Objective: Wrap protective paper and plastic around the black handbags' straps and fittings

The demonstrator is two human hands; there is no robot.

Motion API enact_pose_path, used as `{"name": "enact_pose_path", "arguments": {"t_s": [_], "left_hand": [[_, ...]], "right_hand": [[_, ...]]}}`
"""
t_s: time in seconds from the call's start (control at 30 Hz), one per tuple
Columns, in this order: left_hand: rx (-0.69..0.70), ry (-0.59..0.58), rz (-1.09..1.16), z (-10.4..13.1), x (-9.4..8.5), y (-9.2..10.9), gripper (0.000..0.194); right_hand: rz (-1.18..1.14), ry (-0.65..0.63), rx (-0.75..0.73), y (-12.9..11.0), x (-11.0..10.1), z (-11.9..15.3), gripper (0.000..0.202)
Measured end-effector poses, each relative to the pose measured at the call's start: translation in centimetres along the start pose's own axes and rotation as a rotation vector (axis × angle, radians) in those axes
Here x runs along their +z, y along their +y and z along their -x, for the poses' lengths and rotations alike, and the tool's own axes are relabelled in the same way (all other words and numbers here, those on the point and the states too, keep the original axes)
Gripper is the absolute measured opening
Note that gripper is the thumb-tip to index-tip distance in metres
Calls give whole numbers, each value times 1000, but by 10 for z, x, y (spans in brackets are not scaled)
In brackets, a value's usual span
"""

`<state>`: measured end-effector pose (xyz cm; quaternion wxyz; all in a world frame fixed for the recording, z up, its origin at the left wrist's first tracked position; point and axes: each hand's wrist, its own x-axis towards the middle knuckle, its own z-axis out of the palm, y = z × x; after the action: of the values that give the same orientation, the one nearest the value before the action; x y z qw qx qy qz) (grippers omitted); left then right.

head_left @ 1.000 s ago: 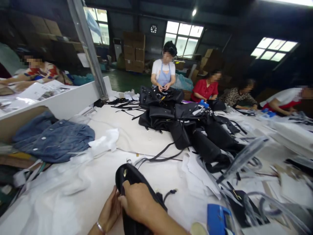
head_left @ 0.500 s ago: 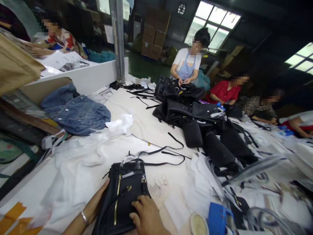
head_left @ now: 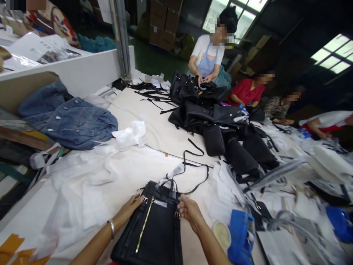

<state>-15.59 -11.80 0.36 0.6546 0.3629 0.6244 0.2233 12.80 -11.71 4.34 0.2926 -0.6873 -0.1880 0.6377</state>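
A black bag [head_left: 160, 232] with a gold zipper lies on the white table in front of me, its handle and thin strap reaching away from me. My left hand [head_left: 130, 210], with a silver bangle at the wrist, grips the bag's upper left edge by a small buckle. At the upper right corner, beside another gold buckle, my right hand [head_left: 190, 211] has its fingers curled in; whatever they pinch is too small to make out. Clear plastic wraps the handle.
A denim garment [head_left: 79, 123] lies at the left. Black bags [head_left: 215, 140] are piled at centre right, near a person in a blue apron [head_left: 207, 60]. A blue object [head_left: 240, 233] and a round tub [head_left: 221, 234] sit at the lower right. Other people work farther right.
My right hand has moved from the bag's front up to its upper right corner. My left hand has shifted to the upper left edge. The bag's dangling front strap no longer crosses the zipper.
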Motion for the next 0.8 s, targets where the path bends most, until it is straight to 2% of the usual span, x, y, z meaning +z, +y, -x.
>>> {"name": "enact_pose_path", "arguments": {"t_s": [0.07,0.1,0.2,0.27,0.37,0.5,0.57,0.7,0.8], "left_hand": [[58,-86,-20,4,3,7,73],[117,-107,-51,5,5,9,75],[303,-130,-164,3,10,9,73],[349,-164,-206,1,12,3,68],[374,-201,-198,-2,14,-7,64],[352,-215,-177,-5,15,-14,62],[334,-229,-185,-8,14,-15,62],[331,-266,-199,-13,11,-15,59],[322,-273,-192,-14,10,-14,60]], "right_hand": [[-110,-74,34,-7,13,-19,31],[-102,-64,14,-9,22,-27,29],[16,56,-69,-11,42,-48,26],[92,105,-84,-8,46,-60,22],[286,179,-101,-5,39,-71,17],[631,217,-142,-9,22,-80,20],[784,220,-172,-14,18,-83,21],[1008,187,-245,-27,22,-89,41],[1148,136,-313,-38,23,-90,27]]}}
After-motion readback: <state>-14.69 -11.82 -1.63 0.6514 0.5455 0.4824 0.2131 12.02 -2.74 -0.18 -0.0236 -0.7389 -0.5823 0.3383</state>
